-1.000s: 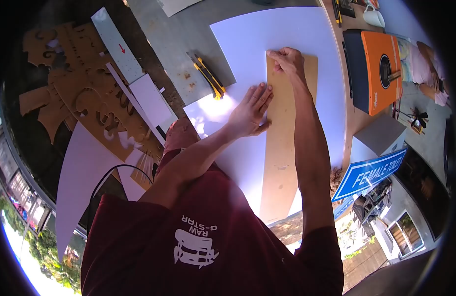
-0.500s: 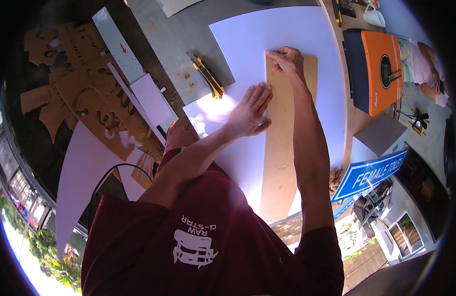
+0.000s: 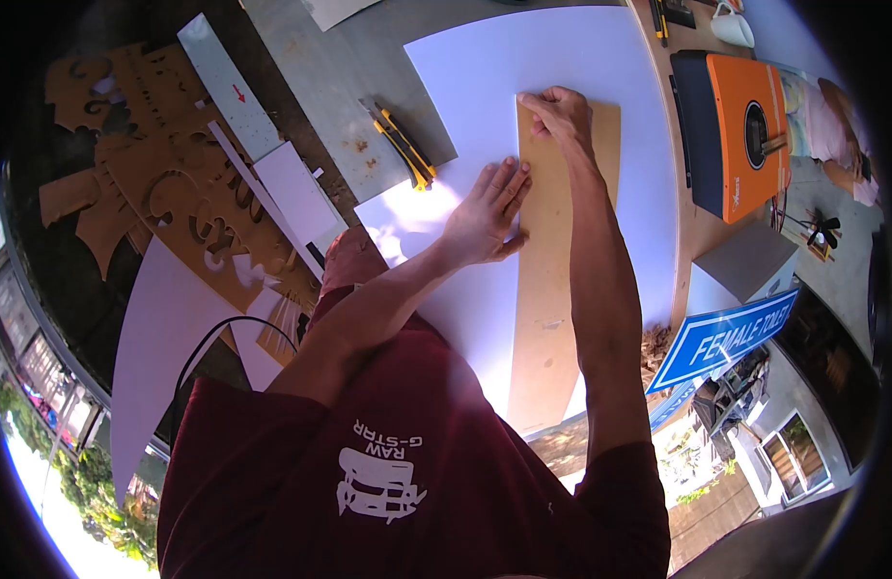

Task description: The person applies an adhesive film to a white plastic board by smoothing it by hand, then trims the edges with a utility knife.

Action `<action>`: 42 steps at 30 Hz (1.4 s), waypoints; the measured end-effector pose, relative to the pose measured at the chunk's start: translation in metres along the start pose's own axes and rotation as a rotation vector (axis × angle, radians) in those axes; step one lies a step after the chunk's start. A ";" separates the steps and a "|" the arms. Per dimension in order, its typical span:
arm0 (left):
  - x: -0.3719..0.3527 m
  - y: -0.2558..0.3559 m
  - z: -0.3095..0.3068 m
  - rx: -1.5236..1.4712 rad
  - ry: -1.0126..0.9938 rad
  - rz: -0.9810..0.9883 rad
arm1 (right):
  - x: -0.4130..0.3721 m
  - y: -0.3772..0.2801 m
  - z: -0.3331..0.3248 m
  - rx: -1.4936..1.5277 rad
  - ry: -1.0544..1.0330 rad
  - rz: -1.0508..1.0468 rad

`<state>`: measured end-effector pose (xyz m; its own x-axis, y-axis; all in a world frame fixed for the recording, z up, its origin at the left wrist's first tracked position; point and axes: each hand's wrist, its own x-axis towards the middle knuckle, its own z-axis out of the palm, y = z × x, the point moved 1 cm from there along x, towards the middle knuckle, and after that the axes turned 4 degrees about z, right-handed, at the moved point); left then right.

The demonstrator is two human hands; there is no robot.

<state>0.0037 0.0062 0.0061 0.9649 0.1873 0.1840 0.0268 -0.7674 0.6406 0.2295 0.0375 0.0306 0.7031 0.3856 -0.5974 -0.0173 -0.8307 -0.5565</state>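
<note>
A long tan board [image 3: 547, 280] lies lengthwise on a large white sheet [image 3: 552, 58]. My left hand [image 3: 485, 214] is spread flat on the sheet, its fingertips at the board's left edge. At the board's top left corner is my right hand [image 3: 562, 111], its thumb and index finger pressed together; what they hold, if anything, is too small to make out. Two yellow-and-black cutter knives [image 3: 404, 148] lie on the grey surface left of the sheet.
An orange box [image 3: 745, 138] stands on the right with a blue sign [image 3: 724, 340] below it. Brown cut-out sheets [image 3: 166, 193] and white strips [image 3: 232, 92] are at the left. A white mug [image 3: 732, 26] is at the upper right. Another person [image 3: 842, 135] is at the far right.
The whole view has shifted slightly. Both hands keep about the same places on the sheet and board.
</note>
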 end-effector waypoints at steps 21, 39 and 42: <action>0.006 0.002 0.001 -0.001 -0.038 -0.010 | 0.001 -0.004 -0.003 -0.039 0.049 0.030; 0.005 0.001 0.002 -0.005 -0.008 -0.002 | -0.003 -0.004 -0.004 -0.034 0.012 0.031; 0.005 0.001 0.003 -0.015 -0.007 -0.002 | -0.001 -0.003 -0.004 -0.044 0.013 0.015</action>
<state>0.0088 0.0048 0.0052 0.9667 0.1842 0.1774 0.0247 -0.7576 0.6523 0.2313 0.0381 0.0350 0.7123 0.3677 -0.5979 0.0028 -0.8533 -0.5214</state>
